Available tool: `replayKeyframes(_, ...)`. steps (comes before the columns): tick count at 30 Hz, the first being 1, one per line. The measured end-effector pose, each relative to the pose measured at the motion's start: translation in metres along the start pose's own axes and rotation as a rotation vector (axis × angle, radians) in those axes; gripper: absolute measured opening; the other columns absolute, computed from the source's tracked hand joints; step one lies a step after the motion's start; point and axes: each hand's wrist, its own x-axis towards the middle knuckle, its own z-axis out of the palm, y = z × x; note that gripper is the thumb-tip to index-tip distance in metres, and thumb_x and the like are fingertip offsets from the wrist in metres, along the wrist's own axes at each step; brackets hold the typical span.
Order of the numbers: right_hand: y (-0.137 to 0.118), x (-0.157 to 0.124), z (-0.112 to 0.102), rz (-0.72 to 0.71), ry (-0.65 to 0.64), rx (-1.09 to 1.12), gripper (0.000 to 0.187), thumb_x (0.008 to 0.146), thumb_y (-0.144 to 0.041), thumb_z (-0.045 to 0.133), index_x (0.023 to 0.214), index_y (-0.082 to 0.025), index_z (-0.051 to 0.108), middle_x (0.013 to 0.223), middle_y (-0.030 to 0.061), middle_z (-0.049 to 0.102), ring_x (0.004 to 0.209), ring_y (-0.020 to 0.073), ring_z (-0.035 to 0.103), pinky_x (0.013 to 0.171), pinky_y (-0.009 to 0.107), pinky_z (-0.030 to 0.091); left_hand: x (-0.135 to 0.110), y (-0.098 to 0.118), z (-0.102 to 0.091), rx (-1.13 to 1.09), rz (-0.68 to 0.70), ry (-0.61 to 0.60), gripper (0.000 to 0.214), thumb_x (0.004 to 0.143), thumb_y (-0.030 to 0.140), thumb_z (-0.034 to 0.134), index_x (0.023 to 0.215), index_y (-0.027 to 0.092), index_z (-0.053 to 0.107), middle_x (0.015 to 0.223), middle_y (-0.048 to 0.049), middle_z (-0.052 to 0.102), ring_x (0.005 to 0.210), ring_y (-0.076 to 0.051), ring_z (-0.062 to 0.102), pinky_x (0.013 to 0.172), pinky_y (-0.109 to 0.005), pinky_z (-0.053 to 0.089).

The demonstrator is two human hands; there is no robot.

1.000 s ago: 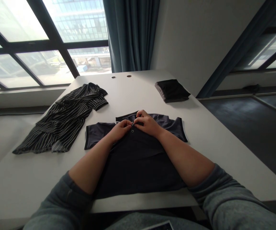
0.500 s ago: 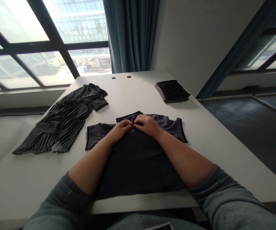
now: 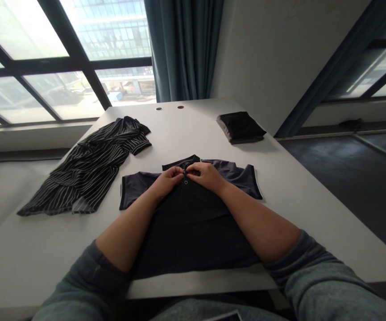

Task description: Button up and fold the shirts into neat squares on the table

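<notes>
Fingers (image 3: 179,171) of your left hand (image 3: 168,180) and right hand (image 3: 208,174) pinched, nearly closed, the dark, short-sleeved fabric shirt (image 3: 197,227) just above a pale-rimmed round button (image 3: 185,182) — apparently mid-buttoning or unbuttoning; the next move called for fine control. Its hem lay just inside the white tabletop (image 3: 313,218)'s near edge — more room rightward.

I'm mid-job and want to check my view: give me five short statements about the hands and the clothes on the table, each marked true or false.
1. The left hand and right hand meet at the front of the dark shirt. True.
2. Nothing lies left of the dark shirt. False: a striped shirt lies there, rumpled.
3. A small pale ring shows just below the fingertips. True.
4. The right hand rests on the striped shirt. False: it is at the dark shirt.
5. Folded black cloth lies on the white table, apart from both hands. True.
</notes>
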Motion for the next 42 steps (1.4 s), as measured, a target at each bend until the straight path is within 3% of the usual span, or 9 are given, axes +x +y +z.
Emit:
replayKeyframes(8,0.0,-0.002,0.003,0.082,-0.022,0.146,0.014,0.084,-0.024,0.069,0.095,-0.018,0.075,0.083,0.0023,0.074,0.072,0.0159,0.068,0.069,0.028,0.056,-0.003,0.009,0.001,0.28,0.102,0.066,0.027,0.085,0.044,0.071,0.091,0.017,0.069,0.081,-0.0006,0.068,0.073,-0.014,0.058,0.072,-0.027,0.044)
replayKeyframes(14,0.002,-0.002,0.006,0.103,-0.041,0.211,0.015,0.082,-0.025,0.069,0.094,-0.018,0.074,0.081,0.0013,0.072,0.073,0.0157,0.067,0.069,0.027,0.056,-0.001,0.005,0.002,0.365,0.119,0.087,0.022,0.086,0.039,0.069,0.089,0.018,0.07,0.082,-0.0008,0.069,0.072,-0.014,0.058,0.07,-0.027,0.044)
replayKeyframes(19,0.0,-0.001,0.006,0.128,-0.057,0.213,0.014,0.084,-0.027,0.07,0.093,-0.018,0.073,0.084,0.0023,0.073,0.073,0.015,0.066,0.067,0.026,0.054,0.001,0.001,0.001,0.328,0.119,0.076,0.022,0.085,0.039,0.069,0.091,0.018,0.07,0.084,-0.0015,0.071,0.073,-0.015,0.059,0.07,-0.026,0.045)
replayKeyframes(31,-0.003,0.0,0.008,0.274,0.055,0.138,0.016,0.078,-0.031,0.081,0.086,-0.019,0.075,0.079,0.0019,0.076,0.073,0.0181,0.071,0.068,0.028,0.055,0.001,0.003,0.0,0.222,0.176,0.066,0.023,0.084,0.04,0.071,0.089,0.018,0.066,0.087,-0.0011,0.068,0.078,-0.015,0.059,0.074,-0.027,0.047)
replayKeyframes(36,-0.005,0.0,0.008,0.228,0.022,0.181,0.016,0.08,-0.03,0.076,0.09,-0.018,0.075,0.081,0.0021,0.075,0.073,0.0172,0.069,0.069,0.028,0.054,0.001,0.0,0.0,0.202,0.164,0.056,0.023,0.084,0.04,0.071,0.091,0.018,0.066,0.085,-0.0001,0.067,0.076,-0.014,0.058,0.072,-0.026,0.046)
replayKeyframes(42,-0.004,-0.001,0.009,0.189,-0.005,0.247,0.021,0.079,-0.032,0.074,0.094,-0.017,0.075,0.082,0.0021,0.072,0.073,0.0159,0.066,0.069,0.028,0.053,0.001,0.0,0.001,0.342,0.162,0.092,0.021,0.085,0.038,0.068,0.09,0.018,0.069,0.087,-0.0014,0.071,0.077,-0.015,0.061,0.074,-0.027,0.047)
